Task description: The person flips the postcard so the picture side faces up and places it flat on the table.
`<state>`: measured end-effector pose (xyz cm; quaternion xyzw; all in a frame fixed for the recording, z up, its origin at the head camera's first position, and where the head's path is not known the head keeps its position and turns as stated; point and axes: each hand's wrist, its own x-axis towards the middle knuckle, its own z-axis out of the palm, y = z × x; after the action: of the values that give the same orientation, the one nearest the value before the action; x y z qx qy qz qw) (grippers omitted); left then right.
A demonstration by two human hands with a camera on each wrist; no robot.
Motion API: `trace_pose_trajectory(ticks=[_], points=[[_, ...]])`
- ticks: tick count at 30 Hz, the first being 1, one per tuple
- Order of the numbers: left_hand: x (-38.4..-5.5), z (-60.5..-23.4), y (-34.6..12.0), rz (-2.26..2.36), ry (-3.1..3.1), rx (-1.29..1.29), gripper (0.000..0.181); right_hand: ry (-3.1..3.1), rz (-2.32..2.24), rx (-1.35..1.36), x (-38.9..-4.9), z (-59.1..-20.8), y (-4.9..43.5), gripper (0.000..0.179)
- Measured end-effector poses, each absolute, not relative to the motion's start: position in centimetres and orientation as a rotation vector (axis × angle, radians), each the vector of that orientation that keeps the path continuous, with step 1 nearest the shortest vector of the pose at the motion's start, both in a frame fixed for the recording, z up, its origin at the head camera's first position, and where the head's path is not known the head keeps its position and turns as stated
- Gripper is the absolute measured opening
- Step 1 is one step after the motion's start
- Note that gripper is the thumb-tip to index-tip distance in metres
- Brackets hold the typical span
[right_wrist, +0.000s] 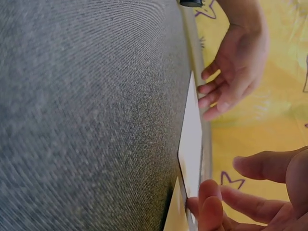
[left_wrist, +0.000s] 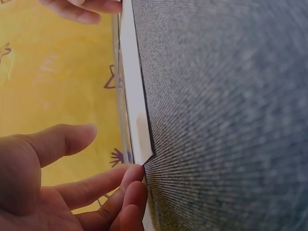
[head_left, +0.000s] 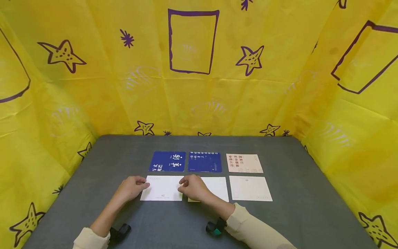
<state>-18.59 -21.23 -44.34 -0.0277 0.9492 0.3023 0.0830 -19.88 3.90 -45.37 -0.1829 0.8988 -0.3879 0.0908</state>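
Observation:
A white card (head_left: 164, 186) with faint small print lies on the grey table between the two hands. At its left edge, the left hand (head_left: 132, 188) touches it with the fingertips; in the left wrist view the thumb (left_wrist: 72, 142) stands well apart from the fingers. The right hand (head_left: 196, 188) has its fingertips at the card's right edge, thumb also raised away in the right wrist view. Its palm and wrist cover part of a second white card (head_left: 216, 186). Farther right lies a third white card (head_left: 250, 188). Neither hand pinches the card.
Behind the white cards lie two blue cards with white characters, a left one (head_left: 166, 159) and a middle one (head_left: 205, 162), then a cream card (head_left: 244, 163) with reddish-brown characters. Yellow cloth (head_left: 192, 93) with purple drawings encloses the grey table (head_left: 124, 148). Both wrists wear dark straps.

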Motion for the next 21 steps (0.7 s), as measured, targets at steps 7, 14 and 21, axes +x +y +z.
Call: trace_pose_trajectory(ticks=[7,14,21], points=[[-18.7,-44.5,-21.4,0.970,2.805,-0.085,0.036,2.546,-1.304,-0.435,-19.9,-45.5,4.0,0.021],[-18.8,-44.7,-21.8,1.051,2.784,-0.075,0.030,2.397,-1.517,-0.303,-20.3,-46.5,4.1,0.021],[-18.5,-45.0,-22.1,1.115,2.770,-0.069,0.026,2.291,-1.691,-0.188,-20.1,-46.9,4.1,0.023]])
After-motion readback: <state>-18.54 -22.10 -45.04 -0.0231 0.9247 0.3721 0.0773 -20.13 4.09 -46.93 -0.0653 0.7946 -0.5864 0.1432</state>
